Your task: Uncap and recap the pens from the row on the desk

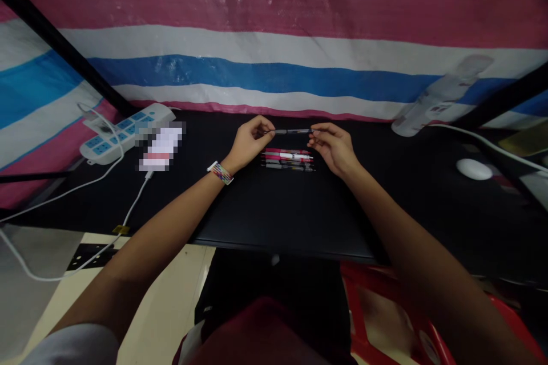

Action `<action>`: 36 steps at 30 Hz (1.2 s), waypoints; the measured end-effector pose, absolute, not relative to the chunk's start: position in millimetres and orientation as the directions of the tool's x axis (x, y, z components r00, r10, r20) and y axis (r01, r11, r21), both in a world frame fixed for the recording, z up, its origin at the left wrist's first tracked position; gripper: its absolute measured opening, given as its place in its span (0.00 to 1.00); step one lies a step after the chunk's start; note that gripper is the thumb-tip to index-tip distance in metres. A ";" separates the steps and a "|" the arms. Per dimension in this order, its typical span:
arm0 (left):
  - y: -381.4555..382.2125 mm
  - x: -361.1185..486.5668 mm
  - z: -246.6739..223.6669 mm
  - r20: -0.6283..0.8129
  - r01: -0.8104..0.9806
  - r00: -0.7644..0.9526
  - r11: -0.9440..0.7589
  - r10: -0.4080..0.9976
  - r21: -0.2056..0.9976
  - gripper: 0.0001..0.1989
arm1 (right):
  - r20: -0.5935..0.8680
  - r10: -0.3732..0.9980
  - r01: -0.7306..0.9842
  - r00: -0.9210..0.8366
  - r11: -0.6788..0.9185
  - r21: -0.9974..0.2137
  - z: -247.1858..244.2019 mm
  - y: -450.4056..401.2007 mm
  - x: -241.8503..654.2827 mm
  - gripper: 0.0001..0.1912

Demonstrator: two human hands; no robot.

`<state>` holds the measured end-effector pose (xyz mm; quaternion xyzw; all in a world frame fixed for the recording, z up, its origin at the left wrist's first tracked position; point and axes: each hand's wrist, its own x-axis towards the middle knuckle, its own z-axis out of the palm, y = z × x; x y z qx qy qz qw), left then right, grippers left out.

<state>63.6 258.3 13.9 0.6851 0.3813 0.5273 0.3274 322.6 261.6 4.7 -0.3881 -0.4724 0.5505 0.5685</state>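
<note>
Your hands, left (249, 140) and right (334, 147), pinch a dark pen (293, 132) by its ends at upper centre; a loose fingertip could drop it onto the pens (287, 157) below.

Both bare forearms reach forward from the lower corners and angle inward, the left forearm (171, 211) with a woven multicoloured band at its wrist (222, 171), the right forearm (398, 219) bare. The left hand (249, 141) turns inward, thumb and forefinger pinched together. The right hand (334, 149) mirrors it, thumb and forefinger closed in a pinch, the other fingers curled loosely below. The hands are apart, roughly level with each other.
</note>
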 end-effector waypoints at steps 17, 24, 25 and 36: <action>259.1 63.0 12.5 0.470 0.153 0.155 -0.491 0.869 0.857 0.02 | 0.100 0.993 -0.273 -0.057 0.081 -0.959 4.5 261.1 321.9 0.07; 260.3 63.9 11.7 0.484 0.158 0.150 -0.505 0.862 0.849 0.03 | 0.102 0.993 -0.292 -0.065 0.079 -0.953 2.6 262.9 322.3 0.07; 260.5 63.7 11.5 0.487 0.159 0.152 -0.508 0.860 0.846 0.03 | 0.104 0.992 -0.287 -0.065 0.081 -0.954 2.4 263.0 322.4 0.07; 262.2 62.1 8.9 0.494 0.165 0.158 -0.516 0.855 0.841 0.02 | 0.120 0.989 -0.285 -0.082 0.092 -0.954 1.5 263.6 323.4 0.07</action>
